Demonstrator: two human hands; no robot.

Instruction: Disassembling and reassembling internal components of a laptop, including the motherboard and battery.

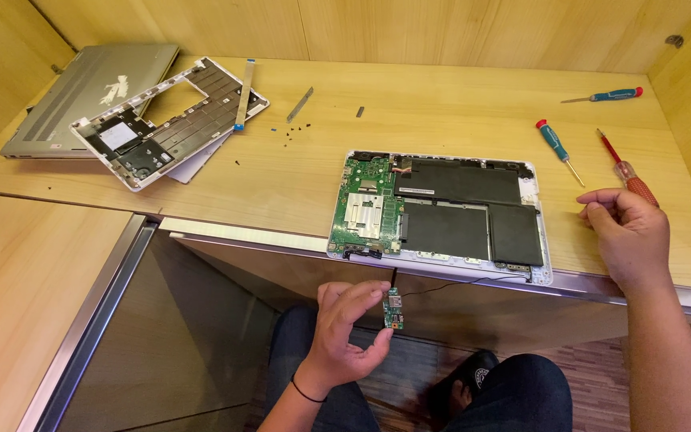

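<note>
An opened white laptop base (533,188) lies on the wooden desk, showing a green mainboard (369,204) and black battery cells (473,216). Below the desk's front edge, my left hand (345,332) pinches a small green circuit board (393,310) between thumb and fingers; a thin black wire (441,286) runs from it toward the laptop. My right hand (629,232) rests on the desk at the right, fingers curled around a red-handled screwdriver (629,180) that points away from me.
Two blue-handled screwdrivers (555,144) (613,94) lie at the back right. At the back left are a grey laptop lid (89,96), a white keyboard frame (165,120), a ribbon strip (243,94), a metal bracket (300,104) and scattered small screws (293,132). My knees are under the desk.
</note>
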